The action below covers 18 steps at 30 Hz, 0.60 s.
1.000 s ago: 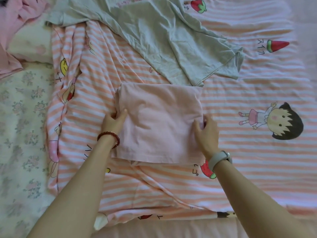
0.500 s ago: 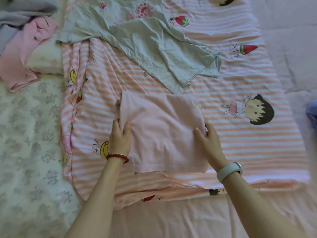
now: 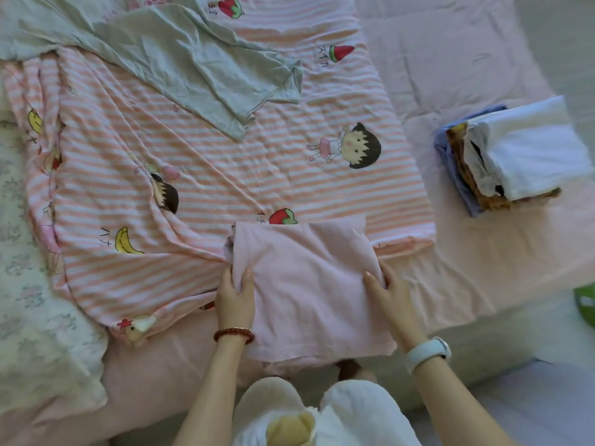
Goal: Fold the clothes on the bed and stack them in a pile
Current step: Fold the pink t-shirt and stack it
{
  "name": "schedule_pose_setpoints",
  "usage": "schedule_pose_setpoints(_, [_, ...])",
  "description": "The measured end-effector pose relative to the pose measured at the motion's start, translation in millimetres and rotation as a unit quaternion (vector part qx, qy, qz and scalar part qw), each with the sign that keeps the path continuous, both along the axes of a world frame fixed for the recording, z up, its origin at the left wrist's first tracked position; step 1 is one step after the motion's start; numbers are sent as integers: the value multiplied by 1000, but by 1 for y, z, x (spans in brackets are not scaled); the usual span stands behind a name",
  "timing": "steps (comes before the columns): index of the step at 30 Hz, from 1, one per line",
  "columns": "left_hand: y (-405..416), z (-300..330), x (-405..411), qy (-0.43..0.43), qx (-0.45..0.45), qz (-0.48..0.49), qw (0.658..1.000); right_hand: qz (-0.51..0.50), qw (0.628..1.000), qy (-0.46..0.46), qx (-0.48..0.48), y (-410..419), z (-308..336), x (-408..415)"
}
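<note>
Left hand [image 3: 234,296]: thumb and fingers curled round the left edge of the folded pink garment [image 3: 309,291], pinching it; red bead bracelet [image 3: 234,334] at the wrist. Right hand [image 3: 391,296]: grips the garment's right edge, thumb on top, fingers tucked underneath; white watch [image 3: 428,352] at the wrist. Folded pink garment: held between both hands at the near edge of the bed [image 3: 483,262], its far edge overlapping the striped cartoon-print sheet [image 3: 225,175]. Grey-green shirt [image 3: 180,59]: unfolded, spread on the striped sheet toward the far left of the bed. Pile of folded clothes [image 3: 512,156]: white piece on top, near the bed's right edge, well apart from the hands. Floral quilt [image 3: 35,284]: along the bed's left edge.
</note>
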<state>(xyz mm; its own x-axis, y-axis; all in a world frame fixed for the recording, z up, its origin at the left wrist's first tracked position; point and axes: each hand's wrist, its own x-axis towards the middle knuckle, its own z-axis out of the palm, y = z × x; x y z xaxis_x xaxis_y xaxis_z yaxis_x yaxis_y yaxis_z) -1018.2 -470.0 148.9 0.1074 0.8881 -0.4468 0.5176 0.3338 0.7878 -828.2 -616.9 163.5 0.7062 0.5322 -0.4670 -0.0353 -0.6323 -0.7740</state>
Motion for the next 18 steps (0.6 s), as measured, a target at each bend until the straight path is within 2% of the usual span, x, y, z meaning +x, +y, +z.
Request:
schedule_pose_setpoints(8, [-59,19,150,-23,22,-66,997,-80,995,-48,29,-87,14,128])
schedule_pose_setpoints(13, [-115,15,278,-15,36,-36,999,-76,993,-35,87,-134,21,252])
schedule_pose_setpoints(18, [-166,28,408,-41,30,-14,999,-61,992,-70,86,-171,45,387])
